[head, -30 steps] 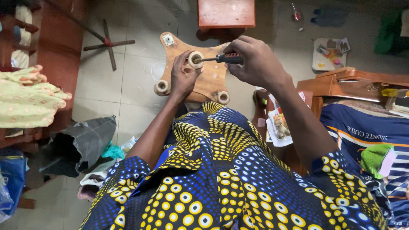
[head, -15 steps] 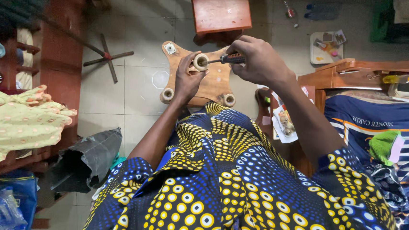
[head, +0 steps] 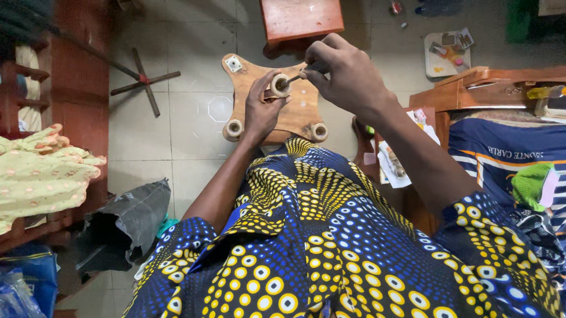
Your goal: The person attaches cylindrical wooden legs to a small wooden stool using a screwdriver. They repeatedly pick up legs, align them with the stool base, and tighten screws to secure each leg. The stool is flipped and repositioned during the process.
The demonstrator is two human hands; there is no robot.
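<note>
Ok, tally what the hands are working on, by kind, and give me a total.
Wooden board: 1
Round fittings on the board: 3 (one under the tool, one at the lower left corner, one at the lower right corner)
Small square plate: 1
Thin tool in the right hand: 1
Left hand steadies the board.
Total: 6
</note>
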